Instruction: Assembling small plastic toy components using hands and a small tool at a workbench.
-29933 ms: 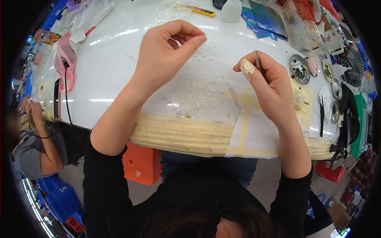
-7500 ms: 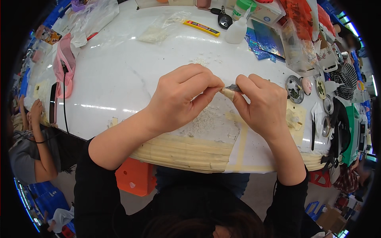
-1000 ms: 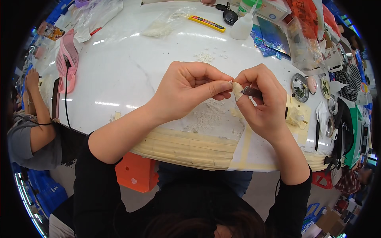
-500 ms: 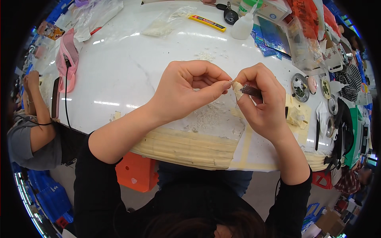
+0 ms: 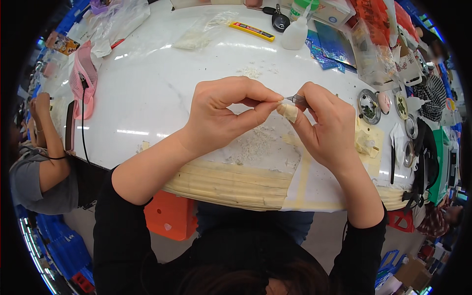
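My left hand (image 5: 221,109) is closed in a pinch, thumb against forefinger, at the middle of the table. Whatever sits between those fingertips is too small to name. Close by, my right hand (image 5: 325,123) grips a small craft knife (image 5: 298,100), its grey blade pointing left at the pinched fingertips. Much of the knife's handle is hidden by my fingers. Cream tape (image 5: 289,113) wraps the tip of my right thumb. White crumbs (image 5: 256,143) are scattered on the white table (image 5: 142,98) under my hands.
Masking tape (image 5: 231,184) covers the near table edge. Round metal dishes (image 5: 368,105) and black tweezers (image 5: 393,160) lie at right. Farther back are a yellow case (image 5: 252,31), a white squeeze bottle (image 5: 296,34) and car keys (image 5: 280,22). A co-worker's arm (image 5: 51,132) is at left.
The knife has turned, so its blade now points left toward my left fingertips. My right thumb has dropped slightly away from them. My left hand has shifted a little to the left.
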Demonstrator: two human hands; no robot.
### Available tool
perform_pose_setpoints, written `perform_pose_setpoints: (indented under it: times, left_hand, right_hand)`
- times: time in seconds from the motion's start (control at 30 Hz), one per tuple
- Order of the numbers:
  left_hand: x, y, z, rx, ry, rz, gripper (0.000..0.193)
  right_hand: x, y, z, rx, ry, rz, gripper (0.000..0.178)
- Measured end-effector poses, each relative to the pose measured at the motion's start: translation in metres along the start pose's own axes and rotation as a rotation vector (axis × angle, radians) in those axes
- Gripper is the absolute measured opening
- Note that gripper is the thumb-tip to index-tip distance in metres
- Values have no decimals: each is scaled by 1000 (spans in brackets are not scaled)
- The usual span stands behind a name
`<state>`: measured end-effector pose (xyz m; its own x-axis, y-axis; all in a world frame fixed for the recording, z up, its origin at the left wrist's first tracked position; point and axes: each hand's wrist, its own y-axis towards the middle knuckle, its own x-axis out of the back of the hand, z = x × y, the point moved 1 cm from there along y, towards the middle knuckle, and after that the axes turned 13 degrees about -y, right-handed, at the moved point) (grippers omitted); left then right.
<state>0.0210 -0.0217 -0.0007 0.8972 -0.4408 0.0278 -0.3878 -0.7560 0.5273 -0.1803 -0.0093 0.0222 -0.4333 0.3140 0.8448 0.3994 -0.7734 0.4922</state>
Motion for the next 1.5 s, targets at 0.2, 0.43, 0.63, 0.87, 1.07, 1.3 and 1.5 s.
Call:
perform_pose_setpoints:
  times: [0.2, 0.43, 0.63, 0.87, 1.07, 1.3, 1.5]
  left_hand:
    - [2, -1, 0, -35, 14, 15, 22]
    - [2, -1, 1, -46, 28, 22, 23]
    - [2, -1, 1, -53, 35, 19, 23]
    - [2, 0, 0, -84, 68, 28, 23]
    - [2, 2, -2, -137, 133, 39, 23]
    - [2, 4, -5, -198, 197, 61, 23]
    - [2, 2, -4, -168, 167, 47, 22]
  right_hand:
    - [-1, -1, 0, 5, 11, 26, 19]
    - [-2, -1, 0, -1, 35, 55, 18]
    - [-4, -1, 1, -28, 107, 39, 31]
    - [0, 0, 2, -12, 61, 76, 19]
    - [0, -1, 1, -4, 107, 73, 13]
    - [2, -1, 1, 6, 104, 74, 9]
    - [1, -2, 2, 40, 54, 48, 11]
